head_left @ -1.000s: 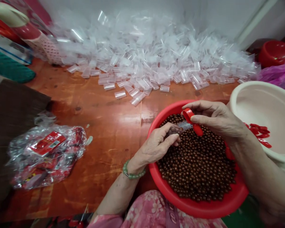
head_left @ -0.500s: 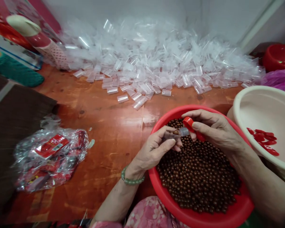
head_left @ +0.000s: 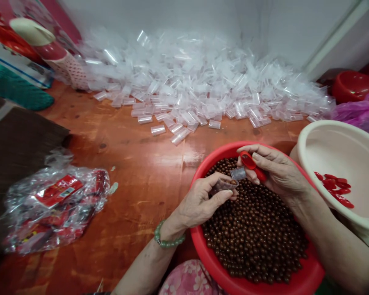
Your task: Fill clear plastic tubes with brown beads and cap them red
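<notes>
My left hand (head_left: 199, 203) pinches a small clear plastic tube (head_left: 225, 184) holding a few brown beads, above a red plastic basin (head_left: 197, 231) heaped with glossy brown beads (head_left: 255, 233). My right hand (head_left: 275, 172) grips a red plastic cap (head_left: 250, 164) with a loop, close to the tube's open end. The cap and tube are apart or barely touching; I cannot tell which. A jade-green bead bracelet (head_left: 166, 239) circles my left wrist. In a cream basin (head_left: 329, 141) to the right lie several red caps (head_left: 333, 187).
A large pile of clear tubes (head_left: 184, 94) covers the far side of the orange wooden table (head_left: 135, 164). A crumpled plastic bag of red packets (head_left: 55, 209) lies at left. A dark board (head_left: 18, 151) sits beyond it, with a red bowl (head_left: 355, 87) at far right.
The view has shifted slightly. Both hands stay over the bead basin, and the tube now tilts a little more, with the red cap lying flatter in my right fingers.
</notes>
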The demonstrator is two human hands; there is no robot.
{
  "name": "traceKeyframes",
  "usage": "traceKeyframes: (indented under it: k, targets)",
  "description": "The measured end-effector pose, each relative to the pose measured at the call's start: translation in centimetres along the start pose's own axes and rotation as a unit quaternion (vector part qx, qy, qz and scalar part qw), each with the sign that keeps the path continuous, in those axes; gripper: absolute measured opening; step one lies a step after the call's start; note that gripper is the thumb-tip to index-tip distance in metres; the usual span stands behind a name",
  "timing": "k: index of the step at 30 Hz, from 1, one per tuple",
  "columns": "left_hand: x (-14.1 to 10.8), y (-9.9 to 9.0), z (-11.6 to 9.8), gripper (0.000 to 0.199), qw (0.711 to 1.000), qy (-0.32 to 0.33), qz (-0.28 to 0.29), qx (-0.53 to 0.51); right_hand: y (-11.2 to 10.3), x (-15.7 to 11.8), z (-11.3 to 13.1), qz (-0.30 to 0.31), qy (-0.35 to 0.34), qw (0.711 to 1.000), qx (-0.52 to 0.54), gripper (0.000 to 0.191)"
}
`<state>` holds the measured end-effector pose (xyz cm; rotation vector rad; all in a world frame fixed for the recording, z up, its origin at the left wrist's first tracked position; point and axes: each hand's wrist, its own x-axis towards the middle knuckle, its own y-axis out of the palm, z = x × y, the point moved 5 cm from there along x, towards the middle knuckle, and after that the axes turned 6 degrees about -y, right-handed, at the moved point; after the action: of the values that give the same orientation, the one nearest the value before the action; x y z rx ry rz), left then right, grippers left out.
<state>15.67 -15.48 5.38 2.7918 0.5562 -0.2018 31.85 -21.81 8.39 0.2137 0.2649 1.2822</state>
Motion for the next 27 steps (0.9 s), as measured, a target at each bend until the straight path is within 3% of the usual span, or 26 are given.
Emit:
traceKeyframes:
  k: [4, 8, 13, 17, 27]
  targets:
    - [0.2, -0.2, 0.0, 0.028, 1.000, 0.011, -0.013, -0.020, -0.1, -0.1, -0.3, 0.003, 0.015, 0.999, -0.048, 0.021]
    - [0.2, -0.3, -0.2, 0.024, 1.000, 0.013, -0.022, -0.014, 0.4, -0.2, 0.4, -0.007, -0.046, 0.986, -0.159, 0.020]
    - [0.1, -0.4, -0.5, 0.022, 0.999, 0.010, -0.023, 0.040, 2.2, -0.8, 2.1, 0.047, -0.191, 0.918, -0.345, 0.018]
    - [0.3, -0.2, -0.7, 0.020, 0.996, 0.020, -0.006, 0.081, 2.7, -1.3, 2.9, 0.080, -0.247, 0.881, -0.396, 0.020]
    - [0.5, -0.1, -0.7, 0.017, 0.984, 0.017, 0.014, 0.175, 3.0, -2.3, 3.7, 0.151, -0.245, 0.824, -0.488, 0.023]
